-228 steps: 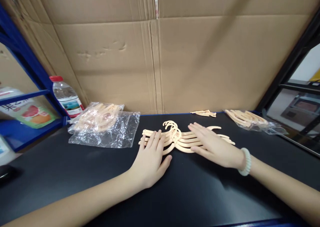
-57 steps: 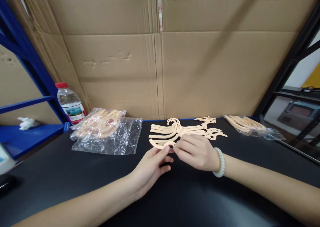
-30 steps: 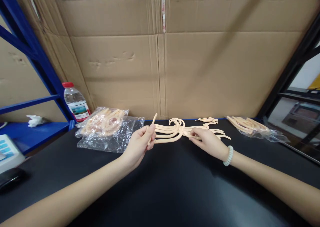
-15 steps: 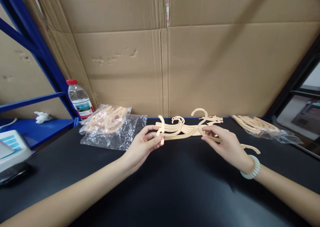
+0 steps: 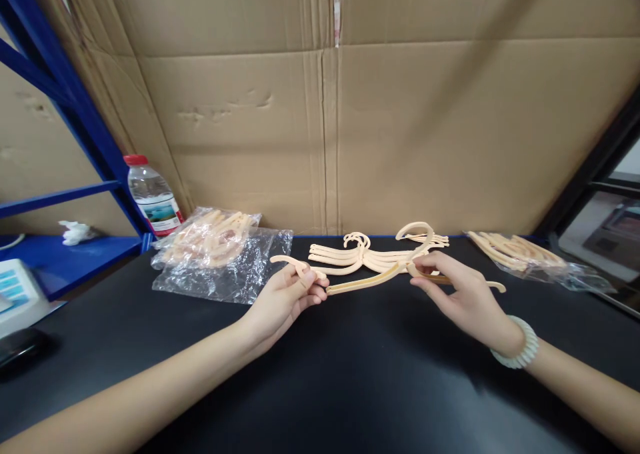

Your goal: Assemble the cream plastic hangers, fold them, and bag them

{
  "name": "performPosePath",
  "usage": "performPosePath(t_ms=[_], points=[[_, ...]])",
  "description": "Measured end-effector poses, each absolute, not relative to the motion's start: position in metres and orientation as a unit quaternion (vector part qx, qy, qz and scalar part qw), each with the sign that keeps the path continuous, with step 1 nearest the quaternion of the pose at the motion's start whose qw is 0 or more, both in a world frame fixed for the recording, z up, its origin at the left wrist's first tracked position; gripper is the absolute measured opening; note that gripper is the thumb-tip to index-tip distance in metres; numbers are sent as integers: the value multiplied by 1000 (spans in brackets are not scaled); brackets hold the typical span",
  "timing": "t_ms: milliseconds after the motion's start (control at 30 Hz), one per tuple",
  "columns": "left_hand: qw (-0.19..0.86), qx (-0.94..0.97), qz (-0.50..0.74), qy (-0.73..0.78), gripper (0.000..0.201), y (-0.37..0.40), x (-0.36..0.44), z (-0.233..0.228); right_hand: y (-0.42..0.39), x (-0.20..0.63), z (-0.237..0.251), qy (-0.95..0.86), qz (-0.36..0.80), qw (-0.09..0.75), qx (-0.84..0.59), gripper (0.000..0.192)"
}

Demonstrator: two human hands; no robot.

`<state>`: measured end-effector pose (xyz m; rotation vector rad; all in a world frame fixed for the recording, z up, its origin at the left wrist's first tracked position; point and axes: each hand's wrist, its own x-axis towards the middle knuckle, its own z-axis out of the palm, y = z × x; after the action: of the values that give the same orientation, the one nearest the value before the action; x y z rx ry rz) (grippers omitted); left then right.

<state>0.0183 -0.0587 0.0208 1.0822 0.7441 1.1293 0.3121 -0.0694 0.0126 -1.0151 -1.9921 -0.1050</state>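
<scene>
My right hand (image 5: 463, 294) is closed around the middle of a cream plastic clothes hanger (image 5: 365, 284), just below its hook. The hanger's right end carries a short curved tip; its left end is plain and touches or nearly touches my left fingertips. My left hand (image 5: 287, 301) pinches a small curved cream hanger end piece (image 5: 287, 260), which points left. Behind the held hanger lies a stack of cream hangers (image 5: 337, 257) with their hooks together. Several small curved cream pieces (image 5: 435, 241) lie beyond my right hand, partly hidden by the held hook.
Plastic-bagged cream pieces (image 5: 215, 237) lie at the back left, and another bag (image 5: 520, 251) at the back right. A red-capped water bottle (image 5: 155, 197) stands against the blue frame (image 5: 93, 131). A black mouse (image 5: 23, 349) sits far left. Cardboard (image 5: 250, 141) walls the black table (image 5: 350, 374).
The end piece in my left hand has turned from upright to pointing left. The hanger in my right hand has shifted slightly right, its left end now apart from that piece.
</scene>
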Motion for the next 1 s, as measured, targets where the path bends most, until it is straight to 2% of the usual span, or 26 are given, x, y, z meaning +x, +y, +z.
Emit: performPosePath(t_ms=[333,700,1000], points=[[630,509,483,334,18,-60,19,18,-70,312,16,-799,-65,435,-409,9],[739,447,407,299,25,-61,16,17,-73,312,16,-803,-70,454,-379,10],[750,428,398,309,23,-63,19,18,-76,308,19,-802,-113,479,-339,13]])
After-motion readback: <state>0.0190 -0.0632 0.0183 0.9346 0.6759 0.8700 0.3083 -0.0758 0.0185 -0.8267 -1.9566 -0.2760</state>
